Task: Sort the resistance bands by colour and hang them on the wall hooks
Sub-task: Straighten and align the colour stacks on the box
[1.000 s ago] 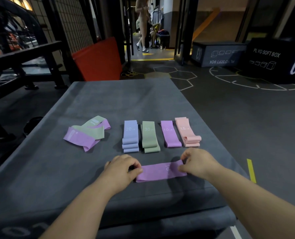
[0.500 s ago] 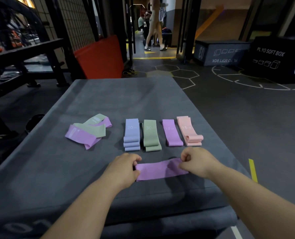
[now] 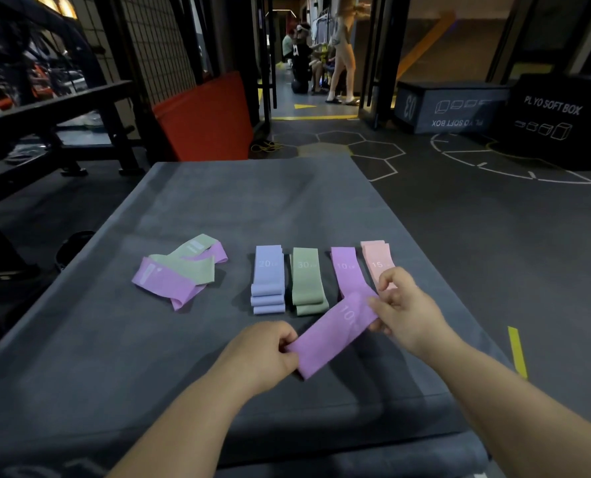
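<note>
A purple band [image 3: 332, 334] marked 10 is stretched flat between my hands, tilted up to the right. My left hand [image 3: 259, 357] pinches its near left end and my right hand [image 3: 402, 305] pinches its far right end over the sorted stacks. On the grey mat [image 3: 218, 201] lie four stacks in a row: blue bands [image 3: 268, 279], green bands [image 3: 306, 281], a purple band [image 3: 347, 270] and pink bands [image 3: 375, 258]. A loose pile of purple and green bands [image 3: 180, 270] lies to the left.
A red pad [image 3: 204, 119] leans against a black wire grid behind the mat. A black rack [image 3: 45, 115] stands at the left. Plyo soft boxes [image 3: 556, 122] sit on the floor at the back right. People are in the far doorway.
The purple band lay level on the mat near the front edge; now it is lifted and turned, with my right hand carried forward toward the purple and pink stacks.
</note>
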{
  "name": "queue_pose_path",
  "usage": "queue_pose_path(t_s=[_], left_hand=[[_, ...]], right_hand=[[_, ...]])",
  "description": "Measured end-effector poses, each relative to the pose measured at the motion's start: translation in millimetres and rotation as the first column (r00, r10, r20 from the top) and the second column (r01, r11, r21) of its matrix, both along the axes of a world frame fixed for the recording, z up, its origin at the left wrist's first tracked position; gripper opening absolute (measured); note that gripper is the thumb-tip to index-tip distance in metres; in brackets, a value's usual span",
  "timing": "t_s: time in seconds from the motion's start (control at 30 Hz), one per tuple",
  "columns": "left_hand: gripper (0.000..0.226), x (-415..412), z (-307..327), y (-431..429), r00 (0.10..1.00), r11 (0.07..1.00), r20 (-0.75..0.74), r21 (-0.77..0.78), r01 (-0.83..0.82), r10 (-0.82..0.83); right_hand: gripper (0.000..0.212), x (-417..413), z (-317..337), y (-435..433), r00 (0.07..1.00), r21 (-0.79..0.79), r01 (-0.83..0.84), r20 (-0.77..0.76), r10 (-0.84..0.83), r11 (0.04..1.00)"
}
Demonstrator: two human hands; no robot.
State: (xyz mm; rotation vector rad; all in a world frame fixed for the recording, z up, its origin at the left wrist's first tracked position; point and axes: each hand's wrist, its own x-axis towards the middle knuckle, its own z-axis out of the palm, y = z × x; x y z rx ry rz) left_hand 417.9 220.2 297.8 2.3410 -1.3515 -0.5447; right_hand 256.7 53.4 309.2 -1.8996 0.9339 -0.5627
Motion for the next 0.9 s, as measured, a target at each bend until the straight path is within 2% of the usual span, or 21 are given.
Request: queue_pose_path(t_s=[0.07,0.23,0.53,0.73,0.9], left_hand=[[0.01,-1.1,-1.1,-2.5,0.998,1.0,-0.059,-0.007,-0.014,0.014],[0.007,-5.5,-5.5,-12.5,0.972,0.996,-0.227,-0.038,-0.077,0.066],[0.013,-27.8,-11.8,-49.8,0.902,0.969,-0.4,-0.107,-0.223,0.163],[0.02,-39.7,-0.7,-85.3,0.876,0.925,-0.405,-0.156,-0.346,0.26],[0.016,-39.7,3.8,-110.7,0.908,0.91,-0.274,-0.182,-0.373,0.317]], right_hand=[[0.028,2.9,-2.0,-5.3,0.998,-0.014,0.038,0.046,-0.038,0.999],[0.019,15.0,0.6,-18.7,0.984,0.08,0.042,0.167,-0.054,0.996],[0.035,36.9,12.2,-52.8,0.983,0.019,0.129,0.131,-0.131,0.991],[0.03,59.3,23.9,-89.0,0.996,-0.055,0.085,0.044,-0.083,0.995],[0.033,82.2,17.8,-120.8,0.985,-0.149,0.025,-0.163,-0.05,0.989]])
